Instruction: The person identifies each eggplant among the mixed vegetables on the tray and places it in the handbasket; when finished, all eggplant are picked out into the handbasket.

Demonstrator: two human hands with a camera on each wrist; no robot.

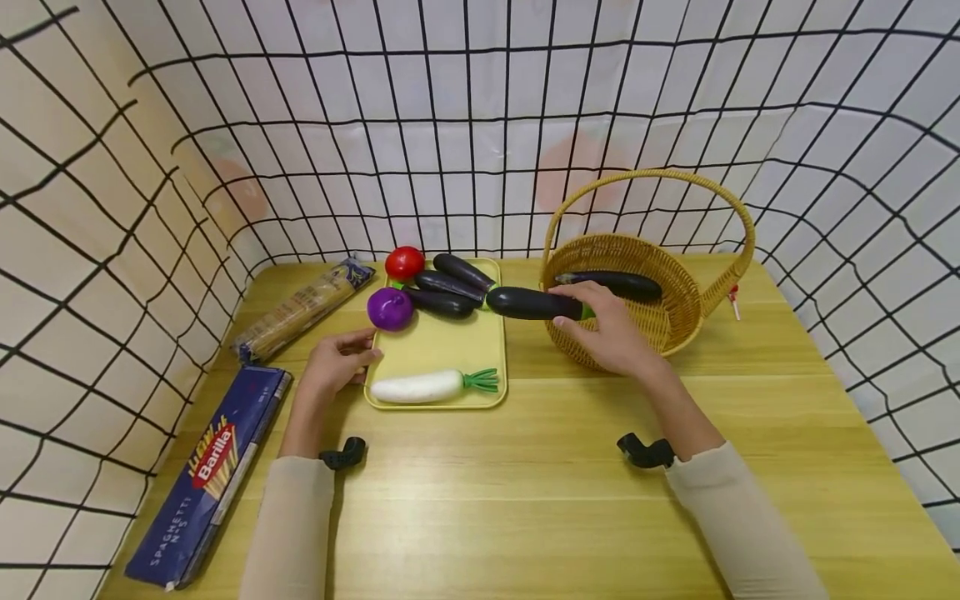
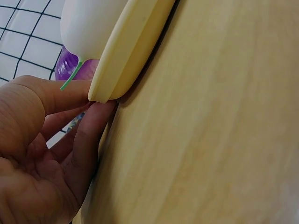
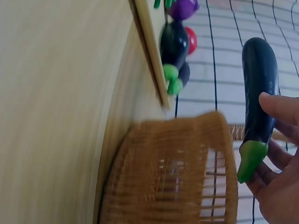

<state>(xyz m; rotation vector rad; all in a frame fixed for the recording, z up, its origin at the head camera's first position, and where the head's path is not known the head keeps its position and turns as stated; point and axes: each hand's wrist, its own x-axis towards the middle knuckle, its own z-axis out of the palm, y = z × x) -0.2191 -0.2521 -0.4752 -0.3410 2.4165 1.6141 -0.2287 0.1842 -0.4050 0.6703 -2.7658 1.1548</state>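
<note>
My right hand (image 1: 606, 329) grips a dark eggplant (image 1: 528, 303) near its green stem end, up over the front left rim of the wicker basket (image 1: 678, 333). Its blunt end points left, toward the tray. At the left, my left hand (image 1: 336, 363) pinches the edge of the yellow tray (image 1: 435, 350), thumb on the rim and fingers beneath it in the left wrist view. On the tray are several eggplants (image 1: 444, 303), a red tomato (image 1: 405, 262), a purple onion-like vegetable (image 1: 390, 309) and a white radish (image 1: 417, 387) with green leaves. Another eggplant (image 1: 626, 285) lies inside the basket.
A blue Barilla spaghetti box (image 1: 210, 475) and a clear bag of pasta (image 1: 300, 312) lie along the left side. The basket's tall handle (image 1: 652, 175) arches above it. Behind the basket at right is a small red-and-white item (image 1: 734, 302). Black wire grid (image 1: 465, 125) walls the table.
</note>
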